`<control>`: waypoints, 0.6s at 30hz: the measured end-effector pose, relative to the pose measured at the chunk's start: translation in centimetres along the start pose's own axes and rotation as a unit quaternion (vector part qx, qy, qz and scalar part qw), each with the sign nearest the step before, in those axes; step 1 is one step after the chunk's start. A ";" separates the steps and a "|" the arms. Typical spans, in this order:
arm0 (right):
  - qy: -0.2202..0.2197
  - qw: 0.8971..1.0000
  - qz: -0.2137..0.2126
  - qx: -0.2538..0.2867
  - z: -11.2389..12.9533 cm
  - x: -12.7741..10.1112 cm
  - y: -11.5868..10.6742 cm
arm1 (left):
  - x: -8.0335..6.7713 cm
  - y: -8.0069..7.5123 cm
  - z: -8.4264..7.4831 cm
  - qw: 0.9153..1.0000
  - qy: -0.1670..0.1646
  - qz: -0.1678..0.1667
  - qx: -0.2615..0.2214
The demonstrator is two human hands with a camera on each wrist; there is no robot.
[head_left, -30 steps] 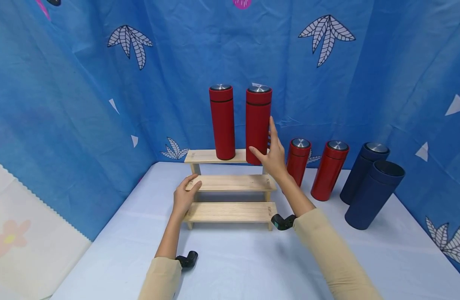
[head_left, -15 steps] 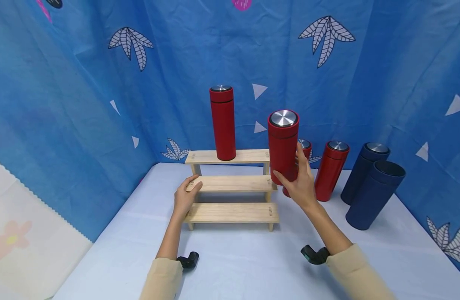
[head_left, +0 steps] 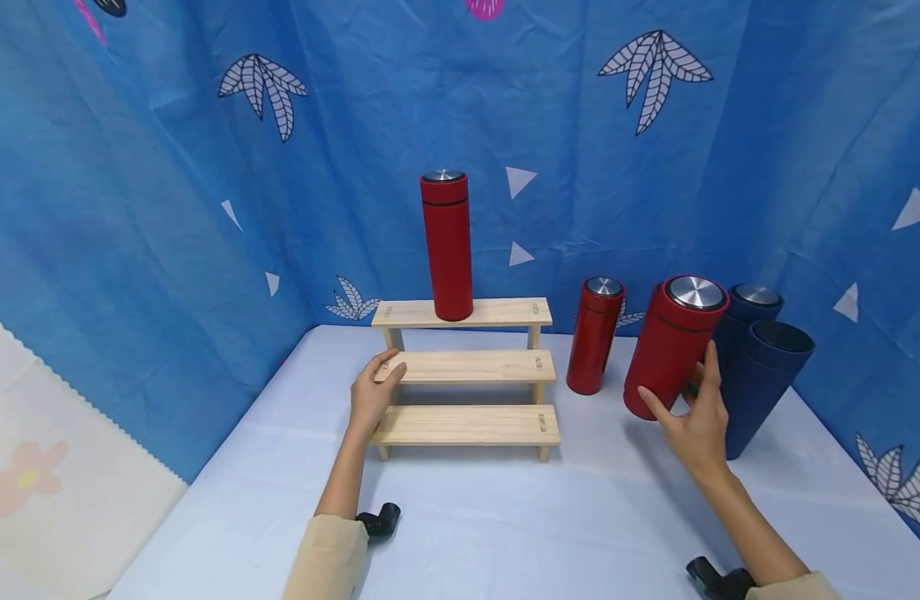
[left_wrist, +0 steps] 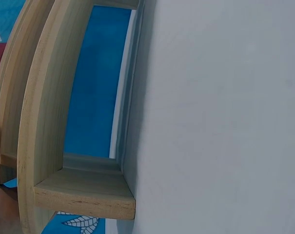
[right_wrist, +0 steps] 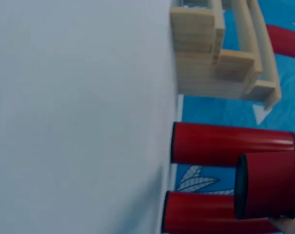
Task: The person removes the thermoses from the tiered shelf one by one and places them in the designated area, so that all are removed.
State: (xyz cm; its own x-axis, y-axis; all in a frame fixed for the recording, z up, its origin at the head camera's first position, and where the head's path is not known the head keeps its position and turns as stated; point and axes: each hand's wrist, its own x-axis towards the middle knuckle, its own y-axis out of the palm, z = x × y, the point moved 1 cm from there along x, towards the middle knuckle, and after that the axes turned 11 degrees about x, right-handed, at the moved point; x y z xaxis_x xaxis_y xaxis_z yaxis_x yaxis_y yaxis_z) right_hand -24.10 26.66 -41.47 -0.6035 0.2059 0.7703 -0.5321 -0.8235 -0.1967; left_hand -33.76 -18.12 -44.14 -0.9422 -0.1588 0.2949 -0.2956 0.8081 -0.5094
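My right hand (head_left: 696,429) holds a red thermos flask (head_left: 673,350) with a steel-topped lid, thumb on its near side and fingers behind. In the right wrist view the base of this flask (right_wrist: 274,183) hangs off the table, in front of two standing red flasks. My left hand (head_left: 370,400) grips the left end of the middle board on a three-tier wooden stand (head_left: 463,367). One tall red flask (head_left: 447,250) stands upright on the top tier. A shinier red flask (head_left: 595,337) is on the table right of the stand.
Behind the held flask, another red flask (right_wrist: 201,212) is mostly hidden in the head view. Two dark blue flasks, a rear one (head_left: 756,304) and a front one (head_left: 760,383), stand at the right. A blue patterned curtain (head_left: 355,167) hangs behind the white-covered table (head_left: 505,525).
My right hand has taken the red thermos flask off the top tier, carrying it right and toward me, over beside the blue flasks. The left hand stays on the stand.
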 end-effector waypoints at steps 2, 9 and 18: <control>0.019 1.000 0.000 -0.006 -0.7 -0.6 -0.5 | 0.0 0.0 0.1 1.000 -0.001 0.000 0.000; 0.050 0.999 0.017 -0.009 -2.6 -1.9 -1.1 | -0.1 0.0 0.0 1.000 -0.001 -0.001 -0.005; 0.112 0.993 0.031 -0.017 -5.3 -3.4 -1.3 | 0.0 0.1 0.0 1.000 0.001 -0.010 -0.003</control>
State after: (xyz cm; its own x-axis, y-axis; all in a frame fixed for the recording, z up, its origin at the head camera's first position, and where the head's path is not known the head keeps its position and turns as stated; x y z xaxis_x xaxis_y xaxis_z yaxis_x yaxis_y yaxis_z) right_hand -24.52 29.79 -47.03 -0.7502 0.2709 0.6032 -0.5079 -0.8201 -0.2634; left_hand -33.83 -18.06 -44.21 -0.9362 -0.1734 0.3058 -0.3128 0.8079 -0.4994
